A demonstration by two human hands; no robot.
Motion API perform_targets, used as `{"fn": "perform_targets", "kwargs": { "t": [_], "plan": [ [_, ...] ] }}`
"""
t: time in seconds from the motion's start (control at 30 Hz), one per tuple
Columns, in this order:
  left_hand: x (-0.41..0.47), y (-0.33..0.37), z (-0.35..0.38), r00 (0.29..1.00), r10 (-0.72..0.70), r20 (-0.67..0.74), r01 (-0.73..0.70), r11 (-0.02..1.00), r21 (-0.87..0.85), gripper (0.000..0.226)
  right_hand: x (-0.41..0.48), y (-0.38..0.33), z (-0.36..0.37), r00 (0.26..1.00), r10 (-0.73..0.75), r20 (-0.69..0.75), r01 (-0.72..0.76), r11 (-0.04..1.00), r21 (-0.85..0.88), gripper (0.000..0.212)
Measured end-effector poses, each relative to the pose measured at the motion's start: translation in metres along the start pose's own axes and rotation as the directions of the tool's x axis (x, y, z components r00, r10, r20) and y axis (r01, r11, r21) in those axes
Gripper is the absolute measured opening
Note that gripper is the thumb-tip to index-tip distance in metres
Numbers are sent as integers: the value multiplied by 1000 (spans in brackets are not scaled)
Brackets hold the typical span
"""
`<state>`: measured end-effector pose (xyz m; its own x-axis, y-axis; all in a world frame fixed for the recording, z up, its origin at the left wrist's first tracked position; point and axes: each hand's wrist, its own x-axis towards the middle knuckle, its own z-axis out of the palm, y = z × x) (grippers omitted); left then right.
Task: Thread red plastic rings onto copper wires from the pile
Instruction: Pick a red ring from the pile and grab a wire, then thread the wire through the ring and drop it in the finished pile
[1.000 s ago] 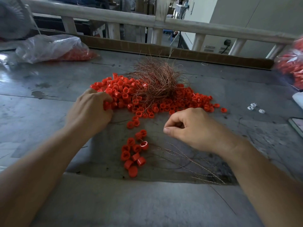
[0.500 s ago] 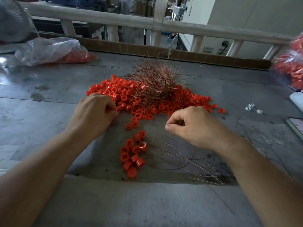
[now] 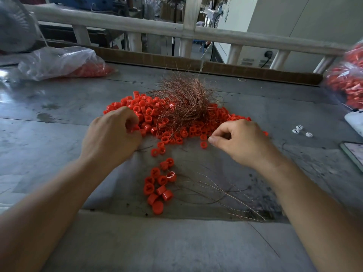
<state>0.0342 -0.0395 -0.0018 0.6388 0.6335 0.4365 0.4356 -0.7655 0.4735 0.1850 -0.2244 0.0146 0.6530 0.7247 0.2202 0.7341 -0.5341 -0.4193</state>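
A pile of red plastic rings lies mid-table with a tuft of copper wires on top of it. My left hand is at the pile's left edge, fingers curled, and a red ring shows between thumb and fingers. A dark strand sticks out from under that hand. My right hand sits at the pile's right edge with thumb pressed to forefinger; I see nothing in the pinch. Closer to me lies a small group of rings with thin wires trailing off to the right.
A clear bag of red rings lies at the back left and another bag at the right edge. Small white parts, a phone and a white object are on the right. A wooden railing runs behind the table.
My left hand has drawn back slightly from the pile with its fingers curled. My right hand has moved forward to the pile's edge, still pinched.
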Motion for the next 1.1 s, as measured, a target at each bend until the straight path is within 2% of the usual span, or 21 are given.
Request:
{"fn": "perform_targets", "kwargs": {
  "t": [0.1, 0.17, 0.3, 0.47, 0.6, 0.7, 0.83, 0.97, 1.1],
  "plan": [
    [-4, 7, -2, 999, 35, -33, -37, 998, -53, 23, 9, 13, 3, 968, 87, -236, -68, 994, 90, 12],
    [-8, 14, -3, 996, 82, -32, -85, 991, -104, 22, 14, 20, 5, 943, 131, -305, -96, 987, 127, 14],
    [-17, 25, 0, 976, 219, -9, -218, 968, -124, 18, 20, 25, 13, 940, 143, -311, -98, 983, 155, 27],
    [-21, 27, 0, 963, 268, 4, -265, 956, -129, 16, 22, 20, 20, 932, 95, -349, -58, 992, 115, 10],
    [-20, 25, -1, 960, 280, 13, -276, 953, -128, 19, 21, 21, 14, 906, 83, -414, -28, 990, 137, 10],
    [-20, 25, -2, 951, 310, 12, -304, 938, -164, 14, 17, 19, 6, 856, 31, -516, 61, 985, 160, 12],
    [-24, 30, -5, 910, 414, 5, -399, 880, -259, 19, 7, 5, -4, 778, -135, -614, 284, 946, 153, 18],
    [-30, 35, -6, 847, 531, 10, -478, 771, -422, 19, -7, -18, -6, 747, -345, -568, 485, 867, 112, 18],
    [-35, 40, -6, 780, 624, 35, -512, 671, -536, 16, -20, -37, 2, 769, -438, -466, 583, 779, 230, 15]
  ]
}}
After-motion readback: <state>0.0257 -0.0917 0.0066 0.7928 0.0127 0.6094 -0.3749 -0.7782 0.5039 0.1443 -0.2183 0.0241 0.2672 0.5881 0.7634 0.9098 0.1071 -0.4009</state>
